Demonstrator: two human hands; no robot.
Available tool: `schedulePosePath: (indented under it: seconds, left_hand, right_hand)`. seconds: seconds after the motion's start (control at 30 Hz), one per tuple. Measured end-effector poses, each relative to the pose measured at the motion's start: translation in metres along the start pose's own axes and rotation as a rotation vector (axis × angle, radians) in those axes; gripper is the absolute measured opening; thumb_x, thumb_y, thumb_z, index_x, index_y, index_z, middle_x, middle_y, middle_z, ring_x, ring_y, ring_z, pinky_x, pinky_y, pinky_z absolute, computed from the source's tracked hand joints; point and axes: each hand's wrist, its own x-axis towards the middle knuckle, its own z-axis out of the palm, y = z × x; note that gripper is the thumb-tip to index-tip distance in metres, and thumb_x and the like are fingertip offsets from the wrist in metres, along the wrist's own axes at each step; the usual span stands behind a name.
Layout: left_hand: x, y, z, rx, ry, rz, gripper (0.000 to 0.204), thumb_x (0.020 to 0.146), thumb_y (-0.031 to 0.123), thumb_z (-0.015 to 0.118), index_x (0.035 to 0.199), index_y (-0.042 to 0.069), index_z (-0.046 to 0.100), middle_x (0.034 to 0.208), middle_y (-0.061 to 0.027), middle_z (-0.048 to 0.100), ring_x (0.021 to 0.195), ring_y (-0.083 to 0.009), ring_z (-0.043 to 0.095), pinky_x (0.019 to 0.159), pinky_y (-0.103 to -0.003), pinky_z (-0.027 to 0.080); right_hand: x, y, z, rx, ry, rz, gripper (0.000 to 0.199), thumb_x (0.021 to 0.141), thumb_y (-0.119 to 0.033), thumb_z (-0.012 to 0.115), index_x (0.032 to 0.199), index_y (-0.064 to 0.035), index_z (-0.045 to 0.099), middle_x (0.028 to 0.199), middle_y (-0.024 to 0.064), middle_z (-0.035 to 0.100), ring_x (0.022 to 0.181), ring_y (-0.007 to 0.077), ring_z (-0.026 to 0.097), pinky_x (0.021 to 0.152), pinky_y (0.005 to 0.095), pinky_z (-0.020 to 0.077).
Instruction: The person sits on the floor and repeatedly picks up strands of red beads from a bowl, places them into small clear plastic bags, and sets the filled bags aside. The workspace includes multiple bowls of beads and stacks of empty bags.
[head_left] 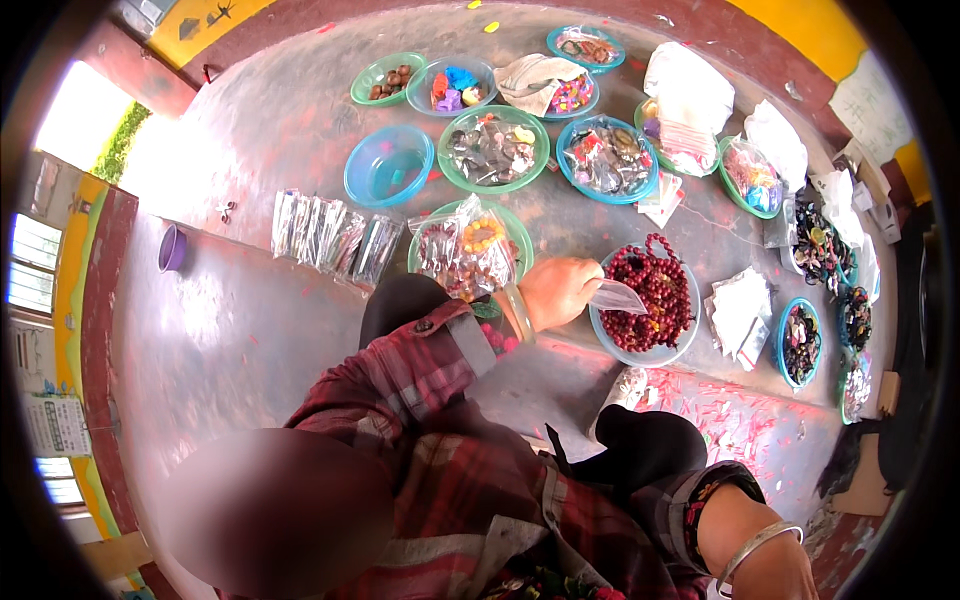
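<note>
Bead-sorting workplace, on the floor: bare concrete floor (260,330) spread with plastic bowls (389,165) of beads, trinkets, rows of small clear bags (325,235).

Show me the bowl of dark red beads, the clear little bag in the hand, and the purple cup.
bowl of dark red beads (611,338): head view, blue rim at left.
clear little bag (620,297): head view, middle of the bag.
purple cup (172,249): head view, its side wall.
</note>
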Motion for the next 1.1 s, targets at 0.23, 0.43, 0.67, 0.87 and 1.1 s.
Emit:
schedulePosePath:
  seconds: [0.23,0.43,0.67,0.87,1.1]
  left_hand:
    - [0.01,0.02,0.0,-0.039,0.02,0.08,0.012,0.084,0.016,0.052,0.084,0.006,0.058,0.076,-0.0132,0.06,0.072,-0.0337,0.058,0.062,-0.042,0.045]
    - [0.029,0.033,-0.009,-0.022,0.015,0.128,0.014,0.085,0.018,0.052,0.084,0.006,0.058,0.077,-0.0135,0.06,0.072,-0.0342,0.058,0.063,-0.043,0.045]
    - [0.029,0.004,-0.01,0.03,0.084,0.101,0.012,0.084,0.019,0.054,0.081,0.008,0.059,0.069,-0.0142,0.059,0.067,-0.0344,0.058,0.058,-0.043,0.045]
    - [0.036,-0.01,-0.028,0.019,0.17,0.068,0.011,0.083,0.016,0.056,0.083,0.005,0.059,0.07,-0.0145,0.06,0.066,-0.0329,0.059,0.057,-0.04,0.046]
    - [0.035,-0.011,-0.035,0.01,0.18,0.069,0.01,0.082,0.013,0.057,0.086,0.004,0.059,0.072,-0.0148,0.061,0.066,-0.0325,0.059,0.057,-0.038,0.046]
  right_hand:
    - [-0.002,0.009,-0.011,0.053,0.044,-0.024,0.023,0.089,-0.013,0.036,0.084,-0.0066,0.058,0.072,0.0128,0.059,0.062,0.0224,0.06,0.051,0.0381,0.051]
    - [-0.002,0.018,-0.014,0.079,-0.014,0.038,0.022,0.089,-0.012,0.035,0.092,-0.0042,0.056,0.078,0.0155,0.06,0.064,0.0253,0.061,0.054,0.0415,0.0521]
    - [-0.009,0.032,-0.018,0.134,0.029,0.047,0.021,0.088,-0.011,0.036,0.086,-0.0025,0.055,0.077,0.0174,0.059,0.064,0.028,0.061,0.053,0.0437,0.053]
    - [-0.01,0.029,-0.015,-0.148,0.07,0.057,0.016,0.084,-0.012,0.044,0.082,-0.0024,0.056,0.075,0.0174,0.06,0.059,0.0276,0.061,0.045,0.0384,0.0523]
    - [-0.016,0.023,-0.011,-0.267,0.157,0.129,0.015,0.083,-0.012,0.048,0.084,-0.0001,0.057,0.073,0.0128,0.059,0.06,0.0223,0.058,0.046,0.0337,0.0477]
